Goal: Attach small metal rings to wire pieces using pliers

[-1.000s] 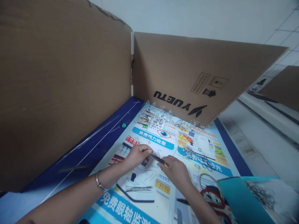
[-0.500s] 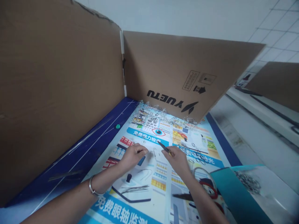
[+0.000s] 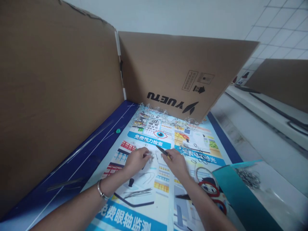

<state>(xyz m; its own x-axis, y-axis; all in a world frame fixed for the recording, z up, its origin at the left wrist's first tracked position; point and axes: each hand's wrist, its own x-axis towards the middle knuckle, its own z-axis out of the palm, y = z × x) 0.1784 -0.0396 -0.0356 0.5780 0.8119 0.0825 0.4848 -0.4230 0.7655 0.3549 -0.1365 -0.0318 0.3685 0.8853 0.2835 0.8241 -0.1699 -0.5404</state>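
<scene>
My left hand [image 3: 136,160] is closed, thumb and forefinger pinching a small thin wire piece [image 3: 151,158] that sticks out at the fingertips. In my right hand [image 3: 176,163] is a pair of slim, dark-nosed pliers [image 3: 161,149] with a touch of yellow at the grip, its tip pointing up and left. The pliers and the wire piece are apart. A bent wire [image 3: 157,156] lies between the hands on the printed sheet [image 3: 166,200]. Nearer to me lie several cut straight wires [image 3: 138,192] and a curved wire [image 3: 149,177].
Cardboard panels [image 3: 60,80] stand at the left and back [image 3: 168,64]. Clear beaded pieces [image 3: 144,110] line the back; dark wire loops [image 3: 202,156] lie at right. Red-handled scissors [image 3: 209,189] rest under my right forearm beside a teal box [image 3: 240,192] holding metal pieces [image 3: 249,178].
The pliers have come away from my left fingertips and now point up and left. A wire piece shows at my left fingers. The view has shifted to the right.
</scene>
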